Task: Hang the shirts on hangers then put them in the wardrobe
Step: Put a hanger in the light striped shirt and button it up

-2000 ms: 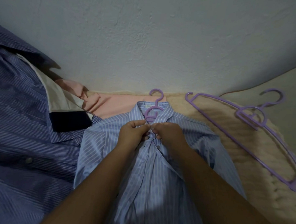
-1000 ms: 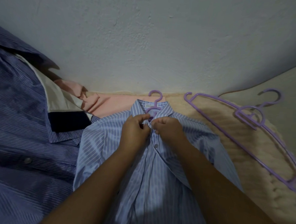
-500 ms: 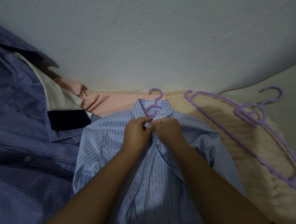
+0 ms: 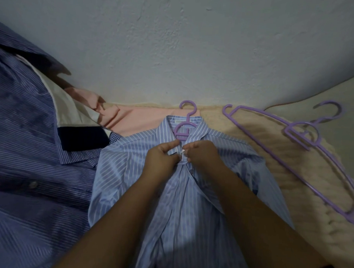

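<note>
Light-blue striped shirt [image 4: 128,172] lies front-up on the bed, centre of the head view, with a purple hanger [image 4: 182,130] inside its collar, hook toward the far wall. Left hand [image 4: 162,160] and right hand [image 4: 204,154] each pinch the placket just below the collar, knuckles nearly touching. Spare purple hangers [image 4: 300,137] lie to the right on a cream blanket [image 4: 253,155]; a dark-blue striped shirt [image 4: 25,166] lies left.

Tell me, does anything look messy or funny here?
Nothing looks broken or spilled. The light blue striped shirt lies flat with a purple hanger inside its collar while the left hand and right hand pinch the button placket. The only untidy bits: spare purple hangers overlapping crookedly and shirts heaped at left.
</note>
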Demonstrator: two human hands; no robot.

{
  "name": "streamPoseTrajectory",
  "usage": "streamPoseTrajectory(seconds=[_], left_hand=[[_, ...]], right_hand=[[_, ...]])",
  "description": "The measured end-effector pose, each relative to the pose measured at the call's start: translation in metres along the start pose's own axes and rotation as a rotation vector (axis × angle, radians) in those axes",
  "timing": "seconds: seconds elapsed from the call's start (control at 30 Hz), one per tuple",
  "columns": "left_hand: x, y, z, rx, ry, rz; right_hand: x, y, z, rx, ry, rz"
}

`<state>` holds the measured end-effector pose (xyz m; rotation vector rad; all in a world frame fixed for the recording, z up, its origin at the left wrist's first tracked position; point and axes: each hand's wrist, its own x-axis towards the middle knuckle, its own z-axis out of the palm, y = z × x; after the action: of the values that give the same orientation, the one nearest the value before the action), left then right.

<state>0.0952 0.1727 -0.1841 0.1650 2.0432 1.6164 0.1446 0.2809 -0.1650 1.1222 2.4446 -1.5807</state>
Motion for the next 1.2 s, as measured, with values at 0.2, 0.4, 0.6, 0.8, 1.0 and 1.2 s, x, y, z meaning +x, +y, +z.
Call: streamPoseTrajectory(seconds=[0.2,0.4,0.6,0.8,1.0,1.2], left_hand=[[0.006,-0.005,-0.002,-0.099,-0.047,-0.055],[0.007,-0.009,0.000,-0.244,-0.064,-0.126],[0.008,-0.011,-0.001,-0.249,-0.074,-0.107],[0.008,-0.011,-0.001,-0.215,-0.066,-0.104],[0.009,-0.008,-0.001,-0.292,-0.051,-0.149],[0.009,-0.006,-0.001,-0.368,-0.034,-0.166]], right_hand=[[0.003,0.001,0.001,-0.027,0.003,-0.060],[-0.003,0.010,0.016,-0.012,0.137,-0.125],[0.001,0.002,0.008,0.057,0.030,-0.035],[0.002,0.004,0.012,-0.011,0.053,-0.036],[-0.006,0.016,0.017,0.074,0.225,-0.148],[-0.009,0.024,0.020,0.141,0.162,-0.202]])
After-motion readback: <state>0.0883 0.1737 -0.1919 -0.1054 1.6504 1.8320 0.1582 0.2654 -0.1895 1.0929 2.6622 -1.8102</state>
